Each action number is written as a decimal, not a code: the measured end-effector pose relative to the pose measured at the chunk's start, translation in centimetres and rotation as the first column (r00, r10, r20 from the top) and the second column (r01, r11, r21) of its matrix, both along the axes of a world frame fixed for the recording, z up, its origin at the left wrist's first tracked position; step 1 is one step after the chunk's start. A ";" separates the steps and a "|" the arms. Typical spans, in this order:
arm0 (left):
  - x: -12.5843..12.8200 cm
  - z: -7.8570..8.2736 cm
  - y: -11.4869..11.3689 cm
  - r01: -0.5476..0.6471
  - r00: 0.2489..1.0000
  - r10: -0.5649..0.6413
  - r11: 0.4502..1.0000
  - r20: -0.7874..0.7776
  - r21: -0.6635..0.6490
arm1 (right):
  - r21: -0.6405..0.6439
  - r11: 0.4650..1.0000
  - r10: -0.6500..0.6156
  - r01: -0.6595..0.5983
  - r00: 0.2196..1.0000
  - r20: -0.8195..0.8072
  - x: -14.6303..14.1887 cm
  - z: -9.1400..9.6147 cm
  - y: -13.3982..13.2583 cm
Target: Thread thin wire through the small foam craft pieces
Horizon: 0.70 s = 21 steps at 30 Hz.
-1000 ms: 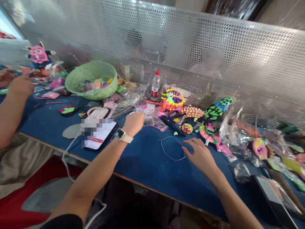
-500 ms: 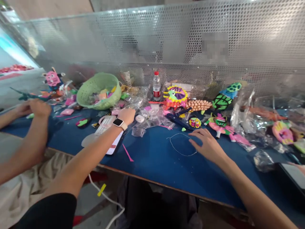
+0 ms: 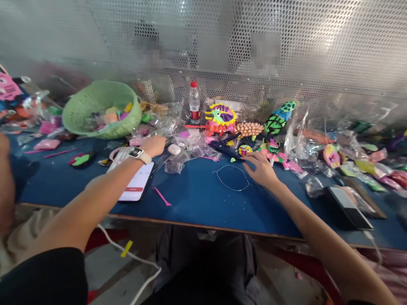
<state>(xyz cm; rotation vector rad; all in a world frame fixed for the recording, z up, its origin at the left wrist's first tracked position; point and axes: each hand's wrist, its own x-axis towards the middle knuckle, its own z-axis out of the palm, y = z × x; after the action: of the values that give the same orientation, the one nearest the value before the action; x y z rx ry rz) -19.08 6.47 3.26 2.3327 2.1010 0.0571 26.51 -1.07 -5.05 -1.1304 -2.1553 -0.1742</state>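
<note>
My left hand reaches over the table beside clear plastic packaging, a small white case and a lit phone. Its fingers point away from me and are hidden behind the back of the hand. My right hand lies low over the blue table with fingers spread. It is at the right side of a thin wire or thread loop; whether it touches the loop is unclear. Just beyond its fingertips are a round yellow clay face and a dark blue tool, perhaps pliers or a stapler.
A green basket with colourful pieces stands back left. A red-capped bottle, clay figures and plastic bags line the metal mesh panel. A pink clay tool lies near the front edge. Another person's arm is at far left.
The view has swung to the right, showing more of the right end of the table. Both hands stay at about the same places among the things.
</note>
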 end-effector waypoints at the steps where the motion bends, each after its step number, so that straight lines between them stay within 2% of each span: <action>1: 0.2 0.3 -0.1 -0.023 0.999 0.022 0.999 -0.036 -0.026 | -0.051 0.999 -0.007 0.008 0.999 0.035 -0.3 0.4 0.5; 5: 1.3 2.0 -1.0 -0.087 0.991 0.079 0.993 -0.110 -0.073 | -0.273 0.952 -0.078 0.136 0.974 0.215 -2.9 2.3 3.2; 8: 1.9 3.4 -1.9 -0.113 0.984 0.101 0.991 -0.150 -0.072 | -0.358 0.902 -0.110 0.242 0.930 0.352 -5.5 3.6 4.6; 15: 1.7 5.7 -4.2 -0.110 0.976 0.106 0.994 -0.193 -0.008 | -0.439 0.812 -0.211 0.384 0.895 0.393 -8.6 5.6 4.6; 20: -1.1 6.6 -8.0 -0.130 0.985 0.137 0.989 -0.108 0.066 | -0.415 0.822 -0.256 0.390 0.904 0.342 -9.0 7.3 4.3; 21: -1.8 6.8 -9.2 -0.105 0.994 0.107 0.990 -0.012 0.095 | -0.421 0.813 -0.251 0.401 0.895 0.369 -9.0 7.5 4.3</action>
<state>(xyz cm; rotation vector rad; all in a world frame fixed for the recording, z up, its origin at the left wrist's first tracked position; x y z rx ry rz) -20.88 -2.69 10.07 2.2767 2.2781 0.1404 17.47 3.22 2.47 -1.8846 -2.3146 0.0630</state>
